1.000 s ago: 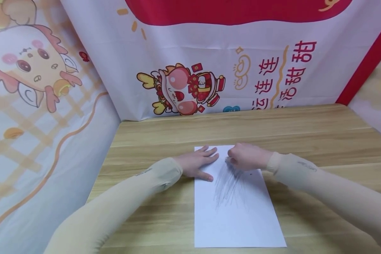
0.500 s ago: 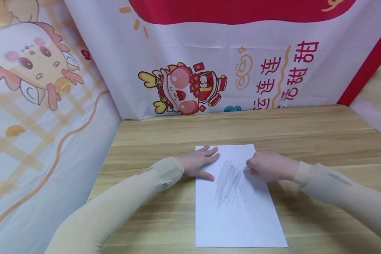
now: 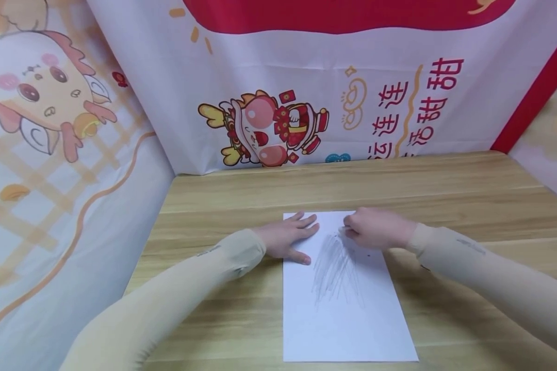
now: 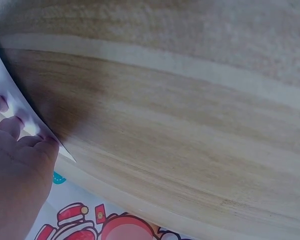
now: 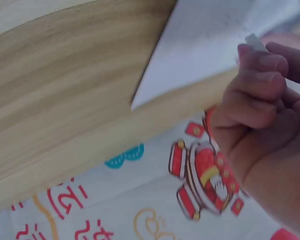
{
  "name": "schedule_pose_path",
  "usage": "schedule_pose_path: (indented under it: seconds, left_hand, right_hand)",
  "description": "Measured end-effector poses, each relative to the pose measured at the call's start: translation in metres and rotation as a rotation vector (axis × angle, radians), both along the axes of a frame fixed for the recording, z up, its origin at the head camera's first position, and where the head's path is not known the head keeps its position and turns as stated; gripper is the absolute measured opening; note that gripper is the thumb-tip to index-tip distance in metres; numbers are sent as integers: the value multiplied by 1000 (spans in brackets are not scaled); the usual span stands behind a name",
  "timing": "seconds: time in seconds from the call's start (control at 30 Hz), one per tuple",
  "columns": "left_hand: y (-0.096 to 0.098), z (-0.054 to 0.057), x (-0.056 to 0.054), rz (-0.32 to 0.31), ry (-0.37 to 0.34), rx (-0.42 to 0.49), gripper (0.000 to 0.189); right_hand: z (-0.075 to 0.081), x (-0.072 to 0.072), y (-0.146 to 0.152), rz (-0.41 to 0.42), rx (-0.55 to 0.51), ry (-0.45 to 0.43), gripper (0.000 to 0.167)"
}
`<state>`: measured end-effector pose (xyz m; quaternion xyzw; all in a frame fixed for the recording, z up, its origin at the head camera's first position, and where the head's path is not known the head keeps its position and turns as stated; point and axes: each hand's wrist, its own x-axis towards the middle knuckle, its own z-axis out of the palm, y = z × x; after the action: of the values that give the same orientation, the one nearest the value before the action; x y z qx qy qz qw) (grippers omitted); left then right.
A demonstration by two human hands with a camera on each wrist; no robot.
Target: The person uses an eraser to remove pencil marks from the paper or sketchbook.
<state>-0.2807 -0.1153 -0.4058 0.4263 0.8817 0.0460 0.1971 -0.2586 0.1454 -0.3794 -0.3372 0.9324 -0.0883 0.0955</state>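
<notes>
A white sheet of paper (image 3: 345, 332) lies on the wooden table with grey pencil scribbles (image 3: 330, 273) fanning over its upper half. Fingers spread, my left hand (image 3: 285, 238) presses flat on the sheet's upper left edge. My right hand (image 3: 379, 228) pinches a small white eraser (image 5: 255, 43) between thumb and curled fingers, right at the top of the scribbles. Most of the eraser is hidden inside the hand; one pale end sticks out in the right wrist view. Small dark crumbs dot the paper near that hand.
The wooden table (image 3: 223, 198) meets a white cloth (image 3: 306, 56) with red print and cartoon figures at its back edge. Another patterned cloth (image 3: 65, 216) hangs along the left side.
My right hand moved right and toward me along the scribbles, then back up and left with the eraser. The left hand stays in place on the paper.
</notes>
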Motion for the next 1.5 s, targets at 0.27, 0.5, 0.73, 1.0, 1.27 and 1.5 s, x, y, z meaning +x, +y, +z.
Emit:
schedule_pose_path:
  seconds: [0.27,0.5,0.73,1.0,1.27,1.5]
  left_hand:
    - [3,-1,0,-14,14,-6,91]
    - [3,-3,-3,-25,23,0,91]
    - [4,-5,-3,-12,19,-15,92]
    - [-4,-7,-4,-20,19,-2,91]
    - [-3,-4,-8,-10,8,7,92]
    - [-3,-2,-4,-25,10,7,90]
  right_hand:
    - [1,10,15,86,34,-47,29]
    - [-5,2,9,55,26,-23,4]
    - [-2,21,30,110,1,-9,31]
    - [-4,-4,-12,50,-84,43,6]
    - [-4,-14,-19,79,24,-12,10]
    - [-2,-22,-23,59,-24,10,7]
